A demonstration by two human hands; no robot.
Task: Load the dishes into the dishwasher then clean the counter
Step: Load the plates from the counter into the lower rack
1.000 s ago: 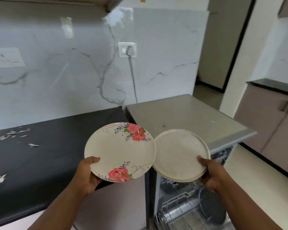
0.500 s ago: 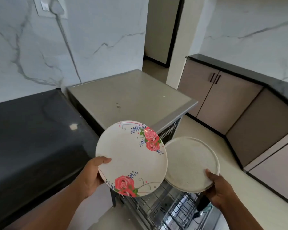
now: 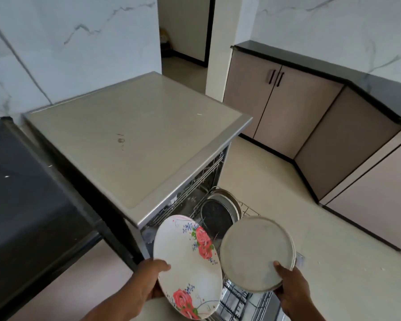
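Left hand (image 3: 148, 278): it grips the flowered plate (image 3: 187, 266) by its lower left edge, thumb on the face, fingers behind; the plate is tilted, almost on its side.
Right hand (image 3: 292, 287): it holds the plain plate (image 3: 256, 253) at its lower right rim, thumb on top. I think there may be a second plate under it — a double edge shows on the right side — but I cannot say for sure.
Where the plates are: both in the air above the pulled-out lower rack (image 3: 243, 302) of the open dishwasher (image 3: 134, 140), not yet in any slot.
Risk, plates knocking: their edges are just beside each other, so if I lower both together they can hit and chip.
Risk, slipping: each plate hangs from one small pinch at the rim; a wet rim can slide out and fall on the rack or the floor (image 3: 310, 228).
Risk, crowded rack: a dark round pan (image 3: 217, 217) and a metal tray already stand at the back, so a plate pushed too far will strike them.
Risk, worktop corner: the black worktop (image 3: 28, 205) is near my left elbow — a wide swing can bump it.
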